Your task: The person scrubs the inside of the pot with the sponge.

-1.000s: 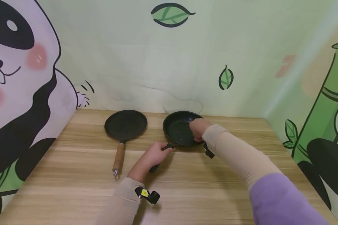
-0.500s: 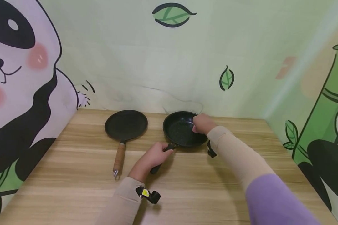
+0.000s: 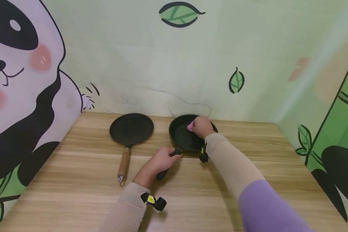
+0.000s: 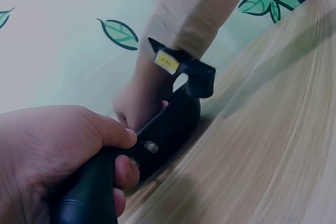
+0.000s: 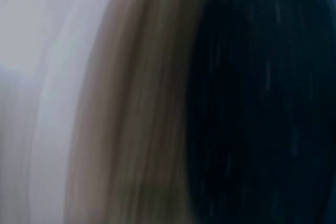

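Note:
A black frying pan (image 3: pixel 185 137) with a speckled inside sits toward the back of the wooden table. My left hand (image 3: pixel 160 160) grips its black handle (image 3: pixel 162 174); the left wrist view shows the thumb on top and fingers curled underneath. Inside the pan, near its right side, my right hand (image 3: pixel 203 127) holds a small pink thing (image 3: pixel 190 126). Only an edge of the pink thing pokes out past the fingers, so I cannot tell its kind. In the right wrist view the pan (image 5: pixel 262 103) is a motion-blurred dark shape, with no fingers showing.
A flat black griddle pan (image 3: pixel 131 129) with a wooden handle (image 3: pixel 124 161) lies left of the frying pan. Right behind both pans stands a pale green wall (image 3: pixel 127 64) painted with pandas, leaves and bamboo. Wood-grain tabletop (image 3: pixel 197 193) extends in front.
My right hand has moved within the pan, first toward the right rim, then back left toward the middle, and the pink thing now shows. The left hand keeps its grip on the handle.

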Available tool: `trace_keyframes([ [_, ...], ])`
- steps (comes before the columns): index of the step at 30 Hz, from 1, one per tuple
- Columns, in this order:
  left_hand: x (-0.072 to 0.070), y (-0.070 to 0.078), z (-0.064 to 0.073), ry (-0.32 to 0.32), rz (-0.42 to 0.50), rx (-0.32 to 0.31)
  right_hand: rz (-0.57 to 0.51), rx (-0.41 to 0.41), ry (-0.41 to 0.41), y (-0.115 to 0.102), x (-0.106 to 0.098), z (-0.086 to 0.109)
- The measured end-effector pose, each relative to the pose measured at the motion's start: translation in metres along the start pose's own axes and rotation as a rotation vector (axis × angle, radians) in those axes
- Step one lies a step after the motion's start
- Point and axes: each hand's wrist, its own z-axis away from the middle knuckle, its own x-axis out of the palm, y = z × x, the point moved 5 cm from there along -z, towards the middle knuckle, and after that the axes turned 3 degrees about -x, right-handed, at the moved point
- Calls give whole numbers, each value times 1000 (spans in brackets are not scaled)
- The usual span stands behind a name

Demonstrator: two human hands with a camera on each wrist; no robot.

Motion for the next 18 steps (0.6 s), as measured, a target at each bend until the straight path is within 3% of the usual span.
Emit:
trace_keyframes([
  [4,0,-1,1,1,-4,-12,-4,15,10,-13,5,-3],
  [7,-2,0,1,6,-4,-15,12,-23,-16,-24,8,-4],
  [14,-3,1,-1,22,-10,7,-44,-261,-110,-53,16,5],
  [18,-2,0,-1,31,-1,-17,-60,-386,-138,-59,16,20],
])
